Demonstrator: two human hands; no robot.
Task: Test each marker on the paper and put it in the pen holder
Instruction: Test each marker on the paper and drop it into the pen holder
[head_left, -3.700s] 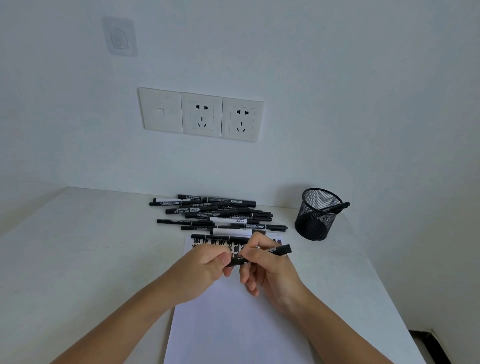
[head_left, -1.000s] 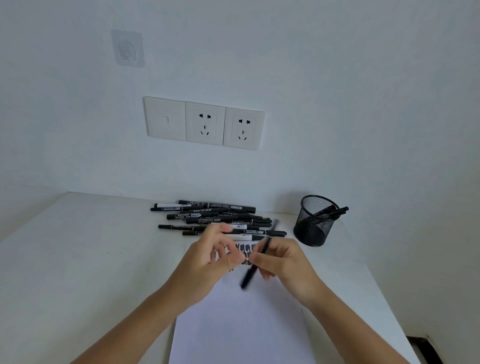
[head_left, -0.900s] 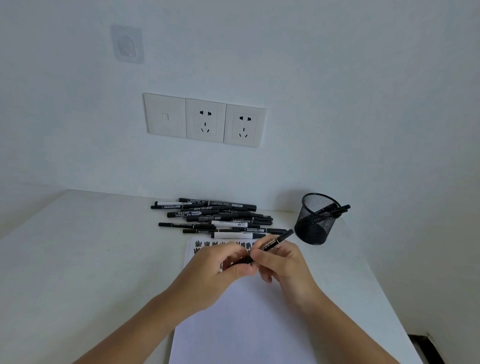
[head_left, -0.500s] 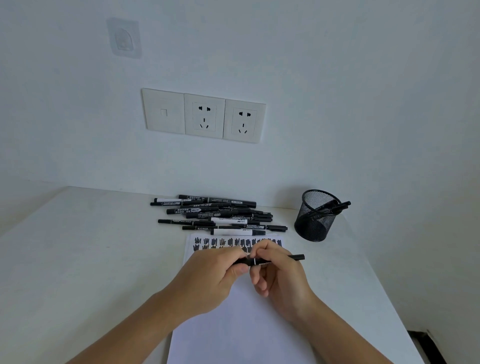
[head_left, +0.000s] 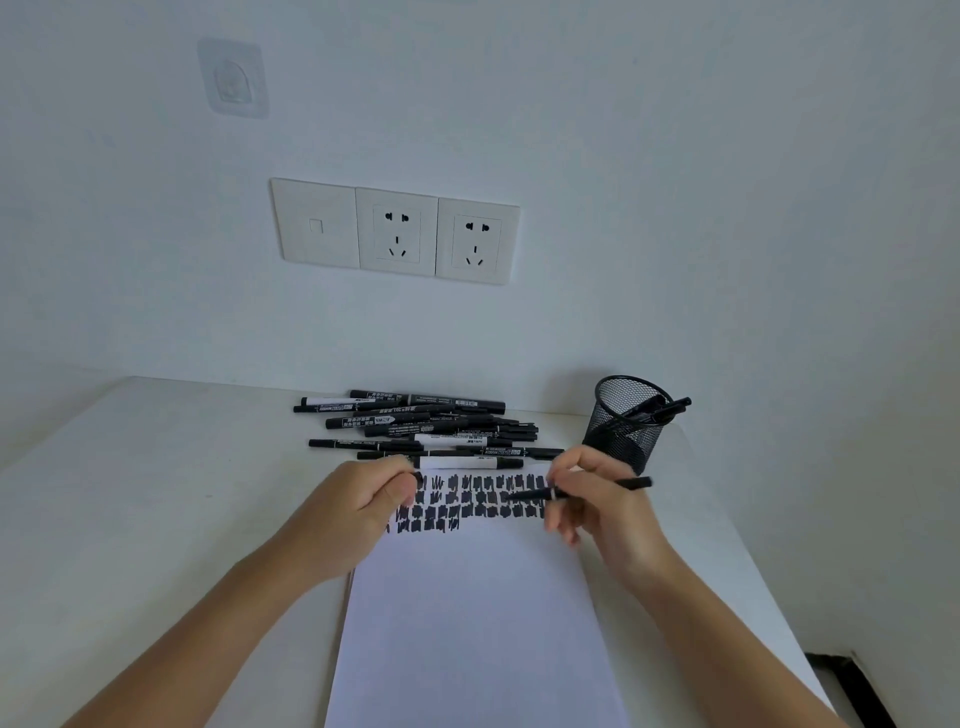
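A white sheet of paper (head_left: 467, 613) lies on the table, its far end covered with rows of black scribbles. My right hand (head_left: 602, 512) holds a thin black marker (head_left: 535, 493) nearly level, its uncapped tip pointing left over the scribbles. My left hand (head_left: 363, 504) rests at the paper's far left corner with a small black cap (head_left: 418, 479) pinched in its fingers. A pile of black markers (head_left: 431, 423) lies beyond the paper. The black mesh pen holder (head_left: 626, 423) stands at the far right with markers sticking out of it.
The white table (head_left: 156, 519) runs up to a white wall with three socket plates (head_left: 395, 231). The table's right edge drops off close to the pen holder, with a dark floor strip (head_left: 852, 686) below.
My hands pulled apart: the cap came off into my left hand. My right hand moved right with the marker, whose bare tip now points at the scribbles.
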